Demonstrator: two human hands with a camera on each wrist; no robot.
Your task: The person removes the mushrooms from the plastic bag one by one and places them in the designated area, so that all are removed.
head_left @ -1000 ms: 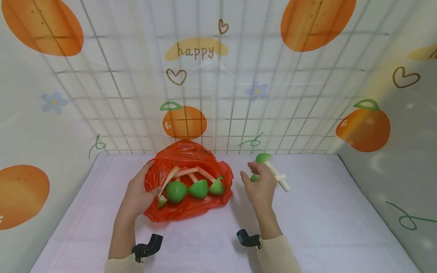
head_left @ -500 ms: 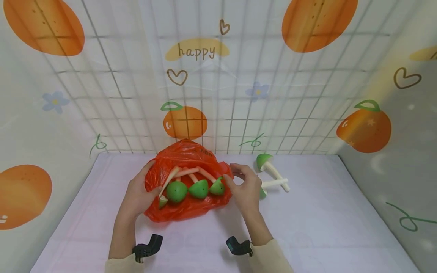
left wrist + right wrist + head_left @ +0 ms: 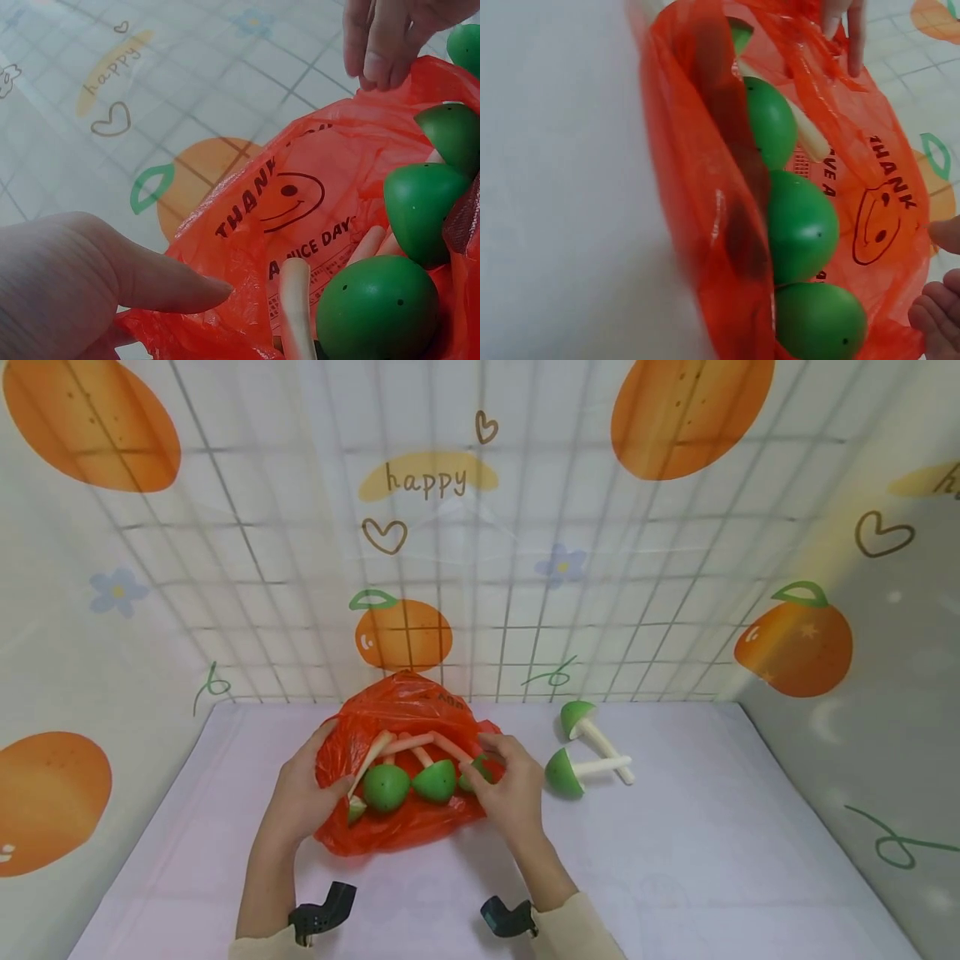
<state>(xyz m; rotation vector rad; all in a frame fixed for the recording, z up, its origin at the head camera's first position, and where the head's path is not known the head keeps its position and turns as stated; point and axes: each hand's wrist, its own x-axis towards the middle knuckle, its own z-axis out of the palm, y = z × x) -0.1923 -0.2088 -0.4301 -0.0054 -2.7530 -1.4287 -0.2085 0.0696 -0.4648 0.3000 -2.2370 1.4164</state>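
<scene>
A crumpled red plastic bag [image 3: 401, 697] stands with its mouth toward me. Inside lie several model mushrooms with green caps, one with its round cap [image 3: 386, 788] facing me. My left hand [image 3: 303, 789] grips the bag's left edge, thumb inside the rim. At the bag's right side, my right hand [image 3: 517, 789] has its fingertips near the rim and the rightmost cap, partly hiding that mushroom. In the right wrist view its thumb and fingers [image 3: 939, 315] stand apart beside the red plastic, with nothing plainly pinched between them.
On the white table [image 3: 712, 843], right of the bag, lie two more mushrooms: a rear one with a green cap [image 3: 576, 718] and a nearer one [image 3: 566, 774], their white stems crossing. A fruit-printed curtain [image 3: 480, 568] over a wire grid rises behind.
My right hand has moved left from beside the two loose mushrooms to the bag's right side, uncovering the nearer one. The left hand keeps its grip on the bag.
</scene>
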